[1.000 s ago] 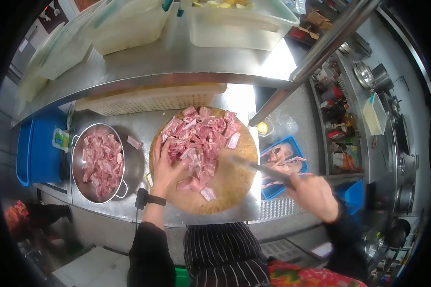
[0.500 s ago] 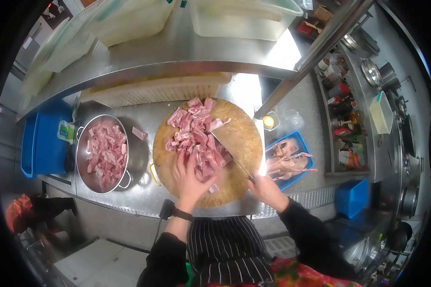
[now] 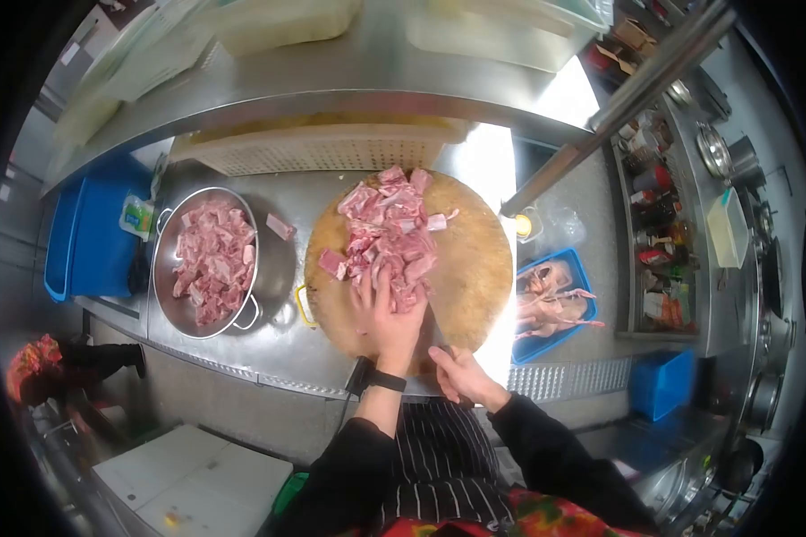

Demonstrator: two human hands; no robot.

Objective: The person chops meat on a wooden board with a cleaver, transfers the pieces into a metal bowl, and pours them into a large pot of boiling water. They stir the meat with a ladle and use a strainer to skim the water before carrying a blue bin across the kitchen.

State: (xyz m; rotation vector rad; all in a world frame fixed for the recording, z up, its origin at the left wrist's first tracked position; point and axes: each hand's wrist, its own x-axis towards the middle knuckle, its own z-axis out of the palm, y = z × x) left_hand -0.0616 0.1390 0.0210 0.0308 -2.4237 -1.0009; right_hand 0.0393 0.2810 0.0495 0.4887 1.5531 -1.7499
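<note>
A heap of raw chopped meat [image 3: 387, 219] lies on a round wooden chopping board [image 3: 475, 242]. My left hand [image 3: 390, 322] rests on the heap's near side, fingers spread over the pieces. Gripped in my right hand [image 3: 464, 376] at the board's near edge is a cleaver [image 3: 435, 324]. Its blade stands close beside my left hand and the heap, seen nearly edge-on; my fingers hide most of the handle. One loose meat piece [image 3: 332, 263] sits at the heap's left. Left of the board, a steel two-handled colander or pot [image 3: 161, 300] holds more cut meat.
A single meat piece [image 3: 280, 226] lies on the steel table [image 3: 282, 268]. Behind the board stands a perforated white basket [image 3: 322, 157] under a steel shelf [image 3: 331, 103]. To the right, a blue tray [image 3: 546, 345] contains whole plucked poultry. A metal post [image 3: 564, 170] rises at the table's right.
My right hand has brought the cleaver left and nearer to me, beside my left hand. My left hand has shifted slightly right along the heap. The whole view has shifted too.
</note>
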